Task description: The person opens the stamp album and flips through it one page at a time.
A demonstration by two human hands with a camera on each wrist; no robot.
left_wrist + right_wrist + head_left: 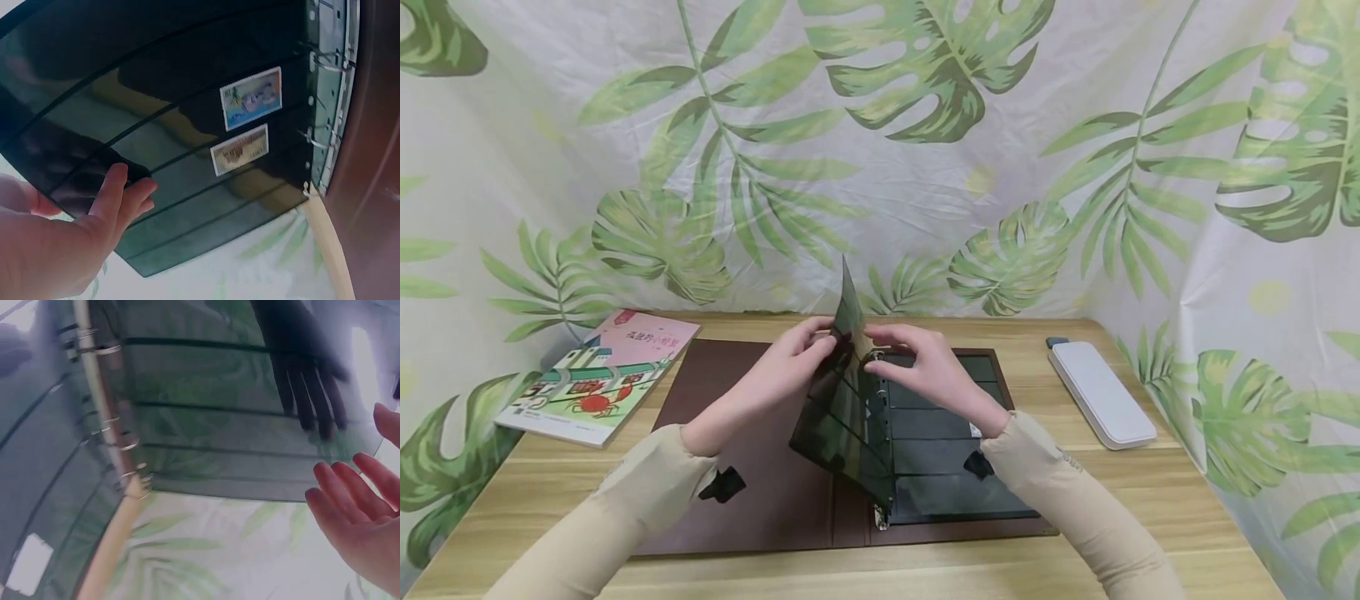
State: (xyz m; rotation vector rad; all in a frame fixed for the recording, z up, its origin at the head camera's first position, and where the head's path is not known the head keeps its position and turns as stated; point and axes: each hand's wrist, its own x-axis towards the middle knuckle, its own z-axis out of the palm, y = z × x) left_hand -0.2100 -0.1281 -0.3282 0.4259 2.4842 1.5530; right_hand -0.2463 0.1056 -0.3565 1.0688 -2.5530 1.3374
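Observation:
A ring-bound stamp album (752, 508) with a maroon cover lies opened on the table. One dark, strip-pocketed album page (842, 417) stands raised from the rings, and my left hand (793, 358) pinches its outer edge, fingers on one face and thumb on the other. Two stamps, a blue one (251, 99) and a brownish one (240, 150), show in that page in the left wrist view. My right hand (925, 362) is by the page's other side, fingers and thumb apart; a dark hand shape shows on the page in the right wrist view.
A picture book (598, 375) with a red crab on its cover lies at the left. On the right are a white case (1101, 396) and a small dark object (1057, 342) at its far end. Leaf-patterned cloth (895, 167) hangs behind the wooden table (1180, 517).

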